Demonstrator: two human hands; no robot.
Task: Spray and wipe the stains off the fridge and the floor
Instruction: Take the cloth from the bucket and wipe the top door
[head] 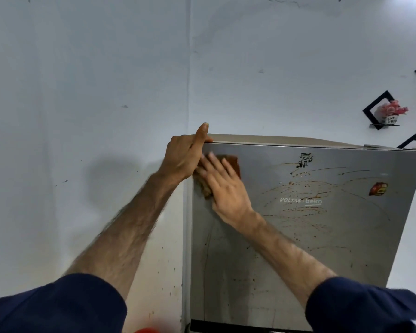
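A silver fridge stands against a pale wall, its door streaked with thin brown stains around the brand lettering. My left hand grips the door's upper left corner, thumb raised over the top edge. My right hand lies flat with straight fingers on a brown cloth, pressing it against the door near that same corner. The cloth shows above and below the fingers. No spray bottle is in view, and the floor is hidden.
The pale wall left of the fridge carries small brown specks low down. Black diamond-shaped wall shelves hang at the right, one holding a pink item. A red-yellow sticker and a black sticker sit on the door. Something red shows at the bottom edge.
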